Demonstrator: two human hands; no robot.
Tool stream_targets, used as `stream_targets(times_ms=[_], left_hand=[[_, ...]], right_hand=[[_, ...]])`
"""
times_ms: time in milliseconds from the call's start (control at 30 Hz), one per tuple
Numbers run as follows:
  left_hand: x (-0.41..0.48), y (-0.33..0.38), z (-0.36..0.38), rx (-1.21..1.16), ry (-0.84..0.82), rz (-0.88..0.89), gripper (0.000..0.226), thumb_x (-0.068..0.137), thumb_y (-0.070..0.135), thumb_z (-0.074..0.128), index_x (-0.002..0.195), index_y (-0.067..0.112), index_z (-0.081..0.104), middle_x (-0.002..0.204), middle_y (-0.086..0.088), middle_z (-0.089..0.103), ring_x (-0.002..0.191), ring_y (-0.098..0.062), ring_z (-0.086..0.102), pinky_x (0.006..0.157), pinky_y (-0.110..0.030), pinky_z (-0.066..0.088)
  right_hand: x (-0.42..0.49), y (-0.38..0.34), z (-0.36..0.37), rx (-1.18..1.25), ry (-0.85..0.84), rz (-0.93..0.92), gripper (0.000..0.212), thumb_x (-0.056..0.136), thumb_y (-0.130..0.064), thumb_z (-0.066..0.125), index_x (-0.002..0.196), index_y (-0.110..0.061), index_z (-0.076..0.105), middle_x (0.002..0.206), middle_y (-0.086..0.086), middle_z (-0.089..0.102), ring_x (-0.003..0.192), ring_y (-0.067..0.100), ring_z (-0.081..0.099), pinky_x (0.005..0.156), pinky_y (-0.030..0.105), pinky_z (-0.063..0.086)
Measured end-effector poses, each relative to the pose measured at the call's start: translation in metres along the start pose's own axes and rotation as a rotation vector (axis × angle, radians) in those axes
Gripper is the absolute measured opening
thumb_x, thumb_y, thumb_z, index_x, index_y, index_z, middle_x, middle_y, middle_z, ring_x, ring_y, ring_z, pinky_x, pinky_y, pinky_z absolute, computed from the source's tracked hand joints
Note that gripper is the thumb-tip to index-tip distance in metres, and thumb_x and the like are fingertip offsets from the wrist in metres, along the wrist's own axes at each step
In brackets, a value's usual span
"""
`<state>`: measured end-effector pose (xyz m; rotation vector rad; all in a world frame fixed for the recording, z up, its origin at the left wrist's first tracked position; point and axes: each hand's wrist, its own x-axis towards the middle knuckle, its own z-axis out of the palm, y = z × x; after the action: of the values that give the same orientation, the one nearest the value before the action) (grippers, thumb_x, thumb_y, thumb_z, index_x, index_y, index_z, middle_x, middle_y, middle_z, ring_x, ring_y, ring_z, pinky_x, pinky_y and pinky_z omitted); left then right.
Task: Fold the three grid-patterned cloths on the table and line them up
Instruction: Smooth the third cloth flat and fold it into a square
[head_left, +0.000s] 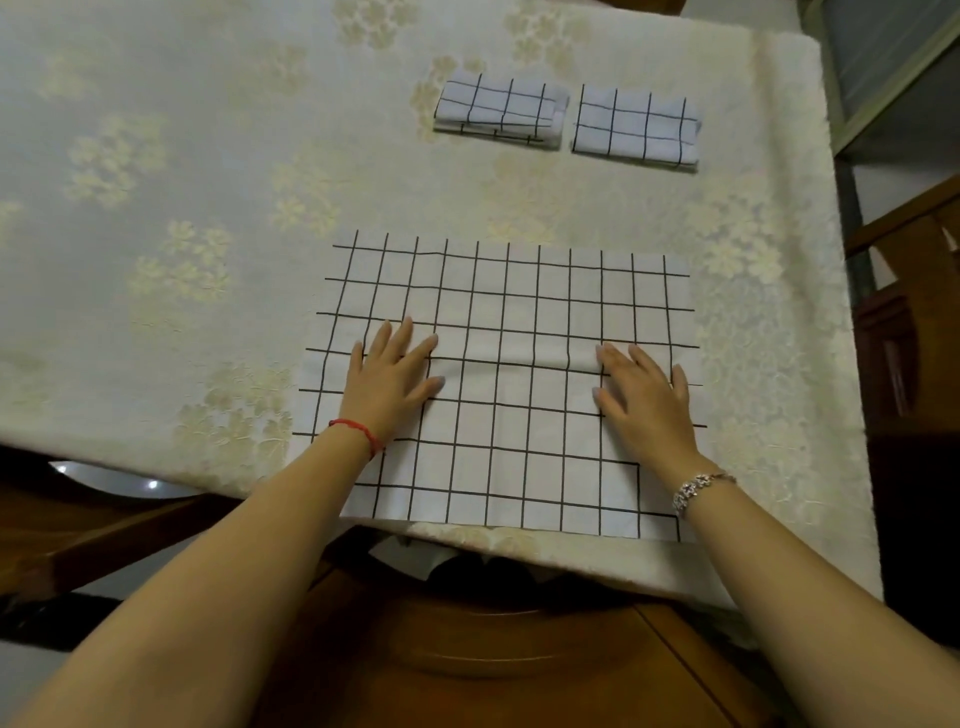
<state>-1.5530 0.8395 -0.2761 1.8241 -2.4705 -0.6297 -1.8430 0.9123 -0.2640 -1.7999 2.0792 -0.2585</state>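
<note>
Smoothing is judged the step in hand: the left hand is laid flat, fingers spread, on the third cloth, spread at the near edge of the table; the right hand is pressed on it likewise. Beyond, the left folded cloth and the right folded cloth are set just apart. A first fold is called for next. Whether the near right corner is doubled cannot be told.

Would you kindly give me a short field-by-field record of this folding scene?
surface: floral tablecloth
folded: left folded cloth and right folded cloth, side by side, far right
unfolded: spread cloth, flat at the near edge
hands: left hand and right hand, both flat on the spread cloth, fingers straight
progress: two of three cloths folded
</note>
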Motion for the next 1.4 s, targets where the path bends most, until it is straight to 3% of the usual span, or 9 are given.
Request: stream_targets(times_ms=[233,367,467,567,733,867,1200,1400], left_hand=[[-0.004,0.002,0.007,-0.08,0.157,0.011,0.039,0.093,0.037,0.05,0.13,0.027,0.053,0.15,-0.004,0.034,0.143,-0.023,0.018,0.114,-0.049,0.001],[-0.004,0.004,0.007,-0.113,0.281,0.044,0.022,0.087,0.025,0.062,0.107,0.019,0.07,0.131,-0.008,0.057,0.133,-0.029,0.039,0.111,-0.054,0.01],[-0.002,0.005,0.004,-0.096,0.336,0.088,0.011,0.082,0.016,0.068,0.092,0.015,0.074,0.118,-0.01,0.065,0.123,-0.034,0.05,0.107,-0.059,0.017],[0.0,0.008,-0.005,-0.104,0.392,0.138,0.01,0.082,0.016,0.067,0.089,0.013,0.073,0.106,-0.008,0.07,0.115,-0.032,0.057,0.105,-0.06,0.019],[0.007,0.016,-0.03,-0.06,0.504,0.232,0.008,0.083,0.017,0.065,0.086,0.011,0.07,0.084,-0.006,0.071,0.085,-0.027,0.067,0.102,-0.06,0.026],[0.017,0.023,-0.046,-0.007,0.538,0.281,0.01,0.084,0.017,0.061,0.084,0.01,0.069,0.077,-0.006,0.071,0.073,-0.027,0.067,0.1,-0.061,0.031],[0.035,0.043,-0.091,0.029,0.709,0.328,0.015,0.082,0.004,0.061,0.094,0.008,0.068,0.086,-0.011,0.069,0.078,-0.03,0.065,0.096,-0.053,0.035],[0.036,0.04,-0.104,0.021,0.842,0.249,0.027,0.072,-0.013,0.059,0.089,0.005,0.07,0.082,-0.015,0.066,0.076,-0.034,0.062,0.074,-0.043,0.044]], right_hand=[[-0.001,0.0,0.007,-0.064,0.179,-0.005,0.029,0.091,-0.024,0.057,0.119,-0.024,0.063,0.127,-0.005,0.06,0.125,0.021,0.046,0.11,0.056,0.005],[0.0,-0.002,0.009,-0.05,0.294,-0.007,0.014,0.086,-0.022,0.064,0.097,-0.021,0.073,0.104,-0.003,0.071,0.105,0.023,0.059,0.107,0.058,0.012],[0.0,-0.003,0.008,-0.066,0.318,-0.013,0.01,0.085,-0.021,0.065,0.091,-0.02,0.073,0.092,-0.002,0.072,0.094,0.023,0.062,0.106,0.058,0.018],[-0.001,-0.004,0.003,-0.054,0.34,-0.009,0.01,0.085,-0.017,0.065,0.091,-0.017,0.073,0.088,0.0,0.072,0.091,0.025,0.062,0.105,0.057,0.021],[-0.001,-0.006,-0.007,-0.05,0.347,-0.053,0.013,0.08,-0.008,0.068,0.091,-0.013,0.071,0.086,0.003,0.07,0.091,0.029,0.061,0.102,0.056,0.026],[0.001,-0.009,-0.02,-0.049,0.442,-0.044,0.01,0.081,-0.01,0.068,0.088,-0.015,0.072,0.083,0.003,0.068,0.086,0.029,0.061,0.093,0.049,0.034],[0.013,-0.026,-0.066,-0.007,0.714,0.027,0.011,0.083,-0.016,0.065,0.09,-0.013,0.073,0.086,0.01,0.057,0.085,0.031,0.052,0.08,0.035,0.028],[0.017,-0.031,-0.088,0.06,0.831,0.041,0.016,0.086,-0.022,0.06,0.095,-0.016,0.073,0.08,0.007,0.056,0.08,0.027,0.049,0.079,0.029,0.024]])
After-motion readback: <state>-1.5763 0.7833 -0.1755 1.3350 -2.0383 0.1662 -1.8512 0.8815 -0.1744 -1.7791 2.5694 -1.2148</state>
